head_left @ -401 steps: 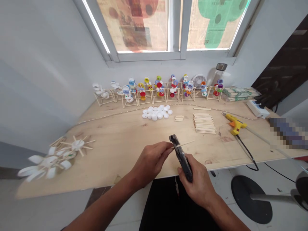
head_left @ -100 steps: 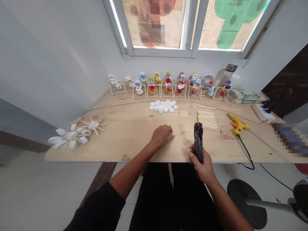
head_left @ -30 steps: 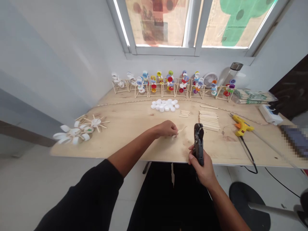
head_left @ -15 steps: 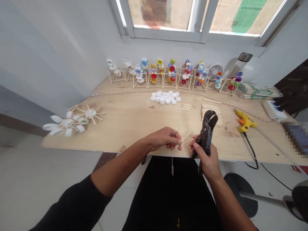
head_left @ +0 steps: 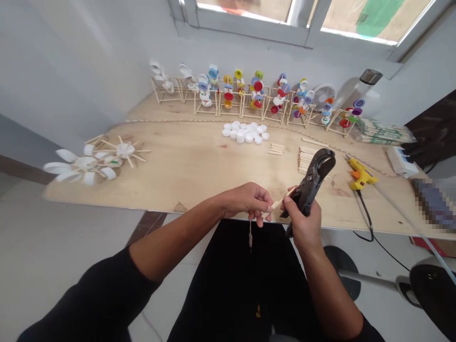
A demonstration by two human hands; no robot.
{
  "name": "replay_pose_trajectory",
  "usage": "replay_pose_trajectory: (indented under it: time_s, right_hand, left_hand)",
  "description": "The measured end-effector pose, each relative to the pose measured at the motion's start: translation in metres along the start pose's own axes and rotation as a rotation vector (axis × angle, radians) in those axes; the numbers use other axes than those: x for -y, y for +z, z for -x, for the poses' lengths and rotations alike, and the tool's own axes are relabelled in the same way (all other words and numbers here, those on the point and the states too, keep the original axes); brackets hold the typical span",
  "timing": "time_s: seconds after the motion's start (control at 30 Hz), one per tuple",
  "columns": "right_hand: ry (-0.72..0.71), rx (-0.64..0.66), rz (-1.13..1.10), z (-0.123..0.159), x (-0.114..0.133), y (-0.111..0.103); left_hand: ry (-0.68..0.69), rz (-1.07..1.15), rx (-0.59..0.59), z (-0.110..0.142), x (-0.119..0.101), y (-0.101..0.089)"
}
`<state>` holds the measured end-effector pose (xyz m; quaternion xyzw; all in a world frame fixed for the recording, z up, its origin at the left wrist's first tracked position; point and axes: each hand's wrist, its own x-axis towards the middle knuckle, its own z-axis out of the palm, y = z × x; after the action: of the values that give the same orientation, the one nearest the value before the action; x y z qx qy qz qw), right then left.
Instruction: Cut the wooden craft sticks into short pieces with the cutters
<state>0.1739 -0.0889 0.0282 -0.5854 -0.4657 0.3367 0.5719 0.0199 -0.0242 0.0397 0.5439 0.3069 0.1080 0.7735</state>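
Note:
Pinched in the fingers of my left hand (head_left: 247, 199) is a thin pale wooden stick (head_left: 280, 202), slanting up to the right. My right hand (head_left: 307, 223) is wrapped round the handles of a black pipe cutter (head_left: 313, 176), its hooked jaw pointing up and right. The thumb and fingertips of that hand also meet the stick's upper end. Past the cutter lies a pile of cut sticks (head_left: 305, 159), partly hidden by the jaw. A smaller group of short sticks (head_left: 277, 149) is to its left, beside white bottle caps (head_left: 245, 132).
Along the wall stand stick frames with coloured cap wheels (head_left: 257, 95). White cap-and-stick wheels (head_left: 87, 164) lie at the left end. On the right are a yellow glue gun (head_left: 361, 175) with its cord, a power strip (head_left: 402, 161) and bagged sticks (head_left: 384, 131).
The right hand's thumb and fingertips have come onto the stick's upper end, where there was a gap before. The cutter has tipped further right. The camera view has shifted.

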Motion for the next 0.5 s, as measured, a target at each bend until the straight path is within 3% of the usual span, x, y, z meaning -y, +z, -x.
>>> replay_pose_trajectory:
  time_s: [0.5]
  right_hand:
    - [-0.012,-0.071,0.037,0.0061,-0.0007,0.0033]
  left_hand:
    - [0.000,0.029,0.016,0.0046,-0.0022,0.0021]
